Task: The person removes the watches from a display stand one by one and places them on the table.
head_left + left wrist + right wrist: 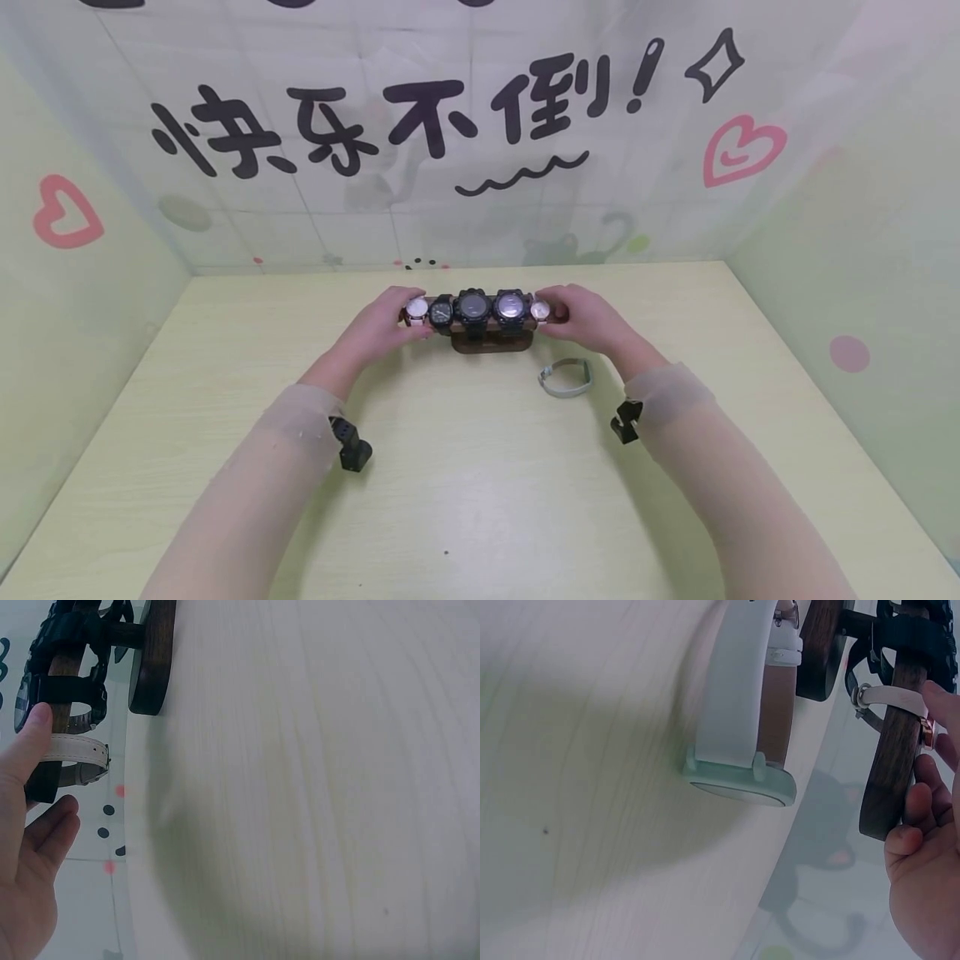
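Note:
A dark wooden watch stand (491,342) stands near the back of the table, its bar carrying several watches side by side. My left hand (386,325) grips the bar's left end, thumb beside a white-strapped watch (79,749), fingers round the far side. At the other end my right hand (581,315) holds the bar (889,772), its thumb against the strap of a small white watch (892,697) with a rose-gold case. Between the hands sit a black square watch (441,312) and two black round watches (473,307). The fingers partly hide both bar ends.
A watch with a pale strap and mint-green case (566,390) lies on its side on the table (480,483), in front of the stand's right part. Printed sheets (420,217) form walls at the back and both sides. Black mounts (352,446) sit at both wrists.

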`<state>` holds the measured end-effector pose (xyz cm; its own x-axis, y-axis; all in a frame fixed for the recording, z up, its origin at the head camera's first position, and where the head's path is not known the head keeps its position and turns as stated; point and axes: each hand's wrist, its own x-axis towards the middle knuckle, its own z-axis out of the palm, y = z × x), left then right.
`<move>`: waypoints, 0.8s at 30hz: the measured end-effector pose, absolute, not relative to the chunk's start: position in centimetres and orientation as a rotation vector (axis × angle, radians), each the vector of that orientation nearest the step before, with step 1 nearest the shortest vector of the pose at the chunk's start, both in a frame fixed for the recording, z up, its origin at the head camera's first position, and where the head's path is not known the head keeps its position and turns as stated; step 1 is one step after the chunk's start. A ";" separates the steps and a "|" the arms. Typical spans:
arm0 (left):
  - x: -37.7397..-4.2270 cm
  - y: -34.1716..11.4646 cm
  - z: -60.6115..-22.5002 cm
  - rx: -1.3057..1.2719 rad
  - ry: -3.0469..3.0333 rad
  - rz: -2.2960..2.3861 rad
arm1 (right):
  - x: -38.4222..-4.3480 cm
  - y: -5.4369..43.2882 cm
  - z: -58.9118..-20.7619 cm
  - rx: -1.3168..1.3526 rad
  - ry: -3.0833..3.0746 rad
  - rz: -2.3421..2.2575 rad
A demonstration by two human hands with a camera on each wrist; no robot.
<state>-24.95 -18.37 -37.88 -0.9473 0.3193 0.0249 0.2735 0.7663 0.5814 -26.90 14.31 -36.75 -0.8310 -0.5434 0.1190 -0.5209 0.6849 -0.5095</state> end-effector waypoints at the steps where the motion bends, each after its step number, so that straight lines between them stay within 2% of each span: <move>1: -24.9 -18.4 -37.9 0.485 2.881 0.928 | -26.9 14.3 -36.8 -0.895 2.852 -0.828; 24: -25.1 -18.5 -38.1 0.511 2.891 0.903 | -26.5 14.1 -36.3 -0.791 2.891 -0.752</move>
<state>-25.10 -18.52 -38.09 -0.9424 0.3331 0.0320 0.2921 0.7723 0.5642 -26.52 14.09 -36.31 -0.8677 -0.4911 0.0766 -0.4661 0.7506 -0.4684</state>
